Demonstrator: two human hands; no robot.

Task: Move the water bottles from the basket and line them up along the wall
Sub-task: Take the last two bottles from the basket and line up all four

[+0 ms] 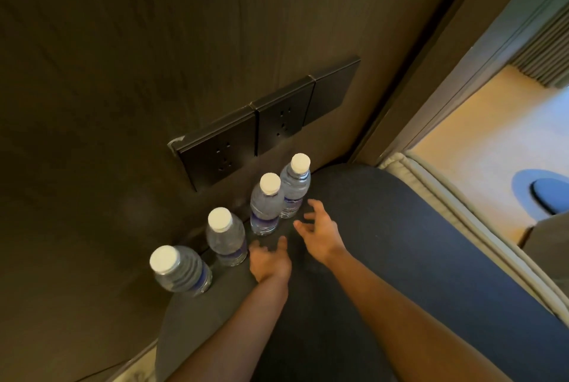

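Several clear water bottles with white caps stand upright in a row on a dark round table (385, 258), close to the dark wall (123, 74). The nearest bottle (180, 269) is at the left, then a second bottle (226, 237), a third bottle (265, 204) and the farthest bottle (295, 186). My left hand (269, 260) hovers open just right of the second bottle, holding nothing. My right hand (320, 232) is open with fingers spread, just right of the third and farthest bottles, not touching them. No basket is in view.
A black panel of wall sockets (264, 123) sits on the wall just above the bottles. A pale cushioned edge (446, 197) runs along the table's right side, with a beige floor (492, 135) and a blue round object (545, 194) beyond.
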